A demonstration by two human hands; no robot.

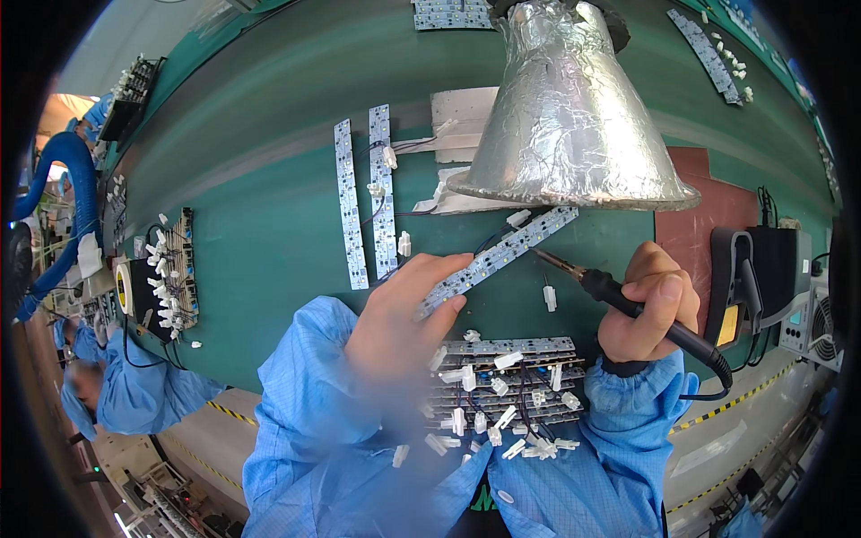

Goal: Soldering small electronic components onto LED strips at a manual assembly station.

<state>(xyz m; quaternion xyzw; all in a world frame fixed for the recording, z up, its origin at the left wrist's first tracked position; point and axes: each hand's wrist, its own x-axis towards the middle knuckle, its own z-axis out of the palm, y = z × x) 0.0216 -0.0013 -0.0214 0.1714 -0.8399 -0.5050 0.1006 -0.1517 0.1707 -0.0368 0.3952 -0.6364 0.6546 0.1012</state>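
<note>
Beside the foil hood (574,117), left hand (405,303) pinches 1 circuit strip (504,258) and right hand (653,309) grips a soldering iron (603,285).

My feed gives me a green-topped table (260,260). About midway between its left and right edges, I see two narrow circuit strips (351,206) lying side by side, slightly apart. Near the near edge I have a stack of similar strips (529,346) strewn with white connectors (508,360); one loose connector (550,299) lies farther in. I spot a reddish sheet (683,175) toward the right edge and upright boards (187,242) by the near left corner.
</note>
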